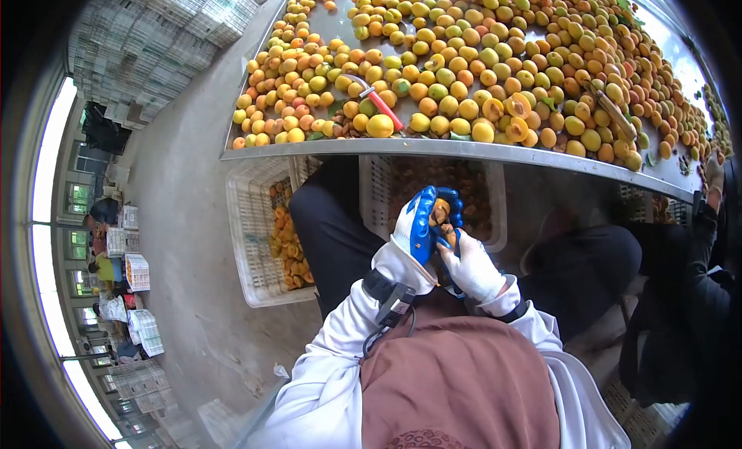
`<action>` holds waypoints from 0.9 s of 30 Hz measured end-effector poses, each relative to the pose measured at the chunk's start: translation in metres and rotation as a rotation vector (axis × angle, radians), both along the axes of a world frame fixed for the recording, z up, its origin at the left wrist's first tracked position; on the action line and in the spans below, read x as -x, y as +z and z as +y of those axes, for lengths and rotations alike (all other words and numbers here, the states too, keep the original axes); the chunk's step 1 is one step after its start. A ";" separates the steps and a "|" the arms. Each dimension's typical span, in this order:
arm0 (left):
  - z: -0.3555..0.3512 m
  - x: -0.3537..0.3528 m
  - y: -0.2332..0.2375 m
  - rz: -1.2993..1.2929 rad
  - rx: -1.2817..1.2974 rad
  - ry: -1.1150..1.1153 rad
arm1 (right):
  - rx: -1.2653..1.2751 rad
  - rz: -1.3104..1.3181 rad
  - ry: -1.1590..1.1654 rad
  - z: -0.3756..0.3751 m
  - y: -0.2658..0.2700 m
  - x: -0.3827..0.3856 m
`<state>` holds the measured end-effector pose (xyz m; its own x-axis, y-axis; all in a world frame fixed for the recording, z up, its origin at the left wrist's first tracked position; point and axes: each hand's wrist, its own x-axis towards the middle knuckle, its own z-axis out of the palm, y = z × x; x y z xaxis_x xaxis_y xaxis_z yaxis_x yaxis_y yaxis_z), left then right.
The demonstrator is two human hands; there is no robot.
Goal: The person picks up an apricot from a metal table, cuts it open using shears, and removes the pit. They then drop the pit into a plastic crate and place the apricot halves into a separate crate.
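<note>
Above my lap, my left hand (pixel 417 231) wears a white glove with blue-coated fingers, curled around an apricot (pixel 440 211) that is split and shows brown inside. Close against it, my right hand (pixel 473 271), also gloved in white and blue, has its thumb and fingers pinched at the lower piece of the fruit. Part of the apricot is hidden by the gloves. In front of both hands, the metal table (pixel 433 147) bears a thick spread of whole apricots (pixel 464 62) and a few cut halves (pixel 516 106). A curved knife with a red handle (pixel 384 110) lies near its edge.
A white crate (pixel 259 283) with apricot halves stands left of my knee. Another crate (pixel 375 190) sits under the table, below my hands. A wooden-handled tool (pixel 616 115) lies among the fruit. At right sits a person in dark clothes (pixel 680 302). Stacked crates (pixel 154 43) line the back.
</note>
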<state>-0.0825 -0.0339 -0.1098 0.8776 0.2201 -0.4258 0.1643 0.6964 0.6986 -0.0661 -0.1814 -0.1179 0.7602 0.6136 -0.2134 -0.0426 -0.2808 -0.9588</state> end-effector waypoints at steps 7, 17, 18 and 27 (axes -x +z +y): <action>-0.003 -0.005 0.006 0.103 0.041 0.090 | -0.195 0.359 0.070 -0.006 0.002 -0.003; -0.013 -0.001 -0.020 -0.120 -0.243 -0.173 | -0.223 0.342 -0.497 -0.003 -0.015 -0.013; -0.009 0.000 -0.020 -0.081 -0.283 -0.245 | -0.190 0.246 -0.481 -0.006 -0.011 -0.016; 0.000 0.006 0.005 0.077 -0.353 -0.268 | -0.108 -0.010 -0.435 -0.018 0.002 -0.011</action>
